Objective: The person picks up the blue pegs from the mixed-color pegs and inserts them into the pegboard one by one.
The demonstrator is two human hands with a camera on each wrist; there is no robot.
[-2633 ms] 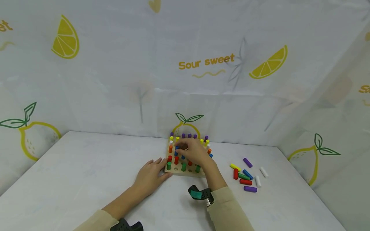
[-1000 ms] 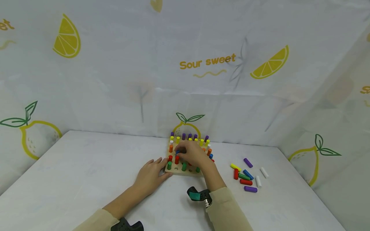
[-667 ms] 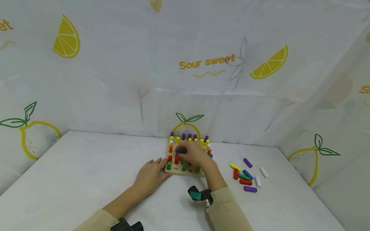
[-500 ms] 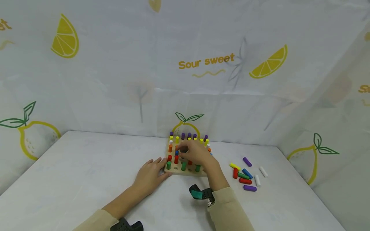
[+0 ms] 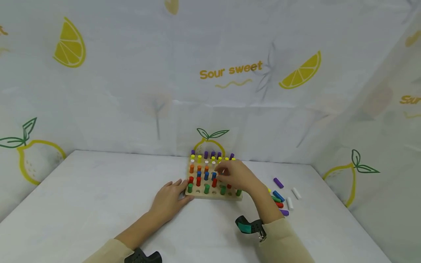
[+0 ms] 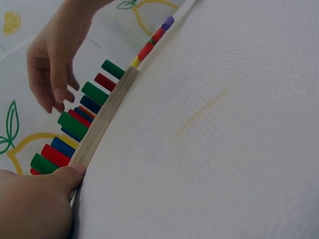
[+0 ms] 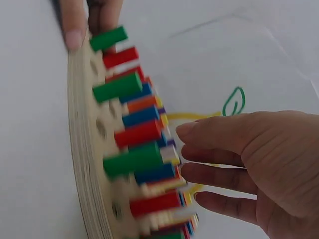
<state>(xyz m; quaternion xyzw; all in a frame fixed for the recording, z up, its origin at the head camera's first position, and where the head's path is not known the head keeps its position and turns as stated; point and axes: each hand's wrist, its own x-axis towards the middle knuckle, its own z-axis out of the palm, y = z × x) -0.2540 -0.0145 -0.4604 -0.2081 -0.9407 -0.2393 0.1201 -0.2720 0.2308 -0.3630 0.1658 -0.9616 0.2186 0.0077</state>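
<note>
A wooden pegboard [image 5: 210,196] stands on the white table, with rows of upright green, red, blue, orange, white, yellow and purple pegs. My left hand [image 5: 167,200] holds the board's near left corner, the thumb on the front edge and fingers along the left side. My right hand [image 5: 238,175] hovers above the right half of the board, fingers slightly bent and nothing between them. In the right wrist view its fingertips [image 7: 189,132] stand close to the peg tops. A blue peg [image 5: 198,174] sits upright in the board's left part, beside another blue peg [image 5: 206,176].
Loose pegs lie to the right of the board, among them a purple peg [image 5: 278,183], a blue peg [image 5: 278,196] and white pegs [image 5: 289,204], partly hidden by the right forearm. Behind the table hangs a white curtain [image 5: 131,80] with a lemon print.
My right hand pushed the blue peg down into the board, let go of it and moved right. My left hand stays at the corner. The head view has shifted slightly.
</note>
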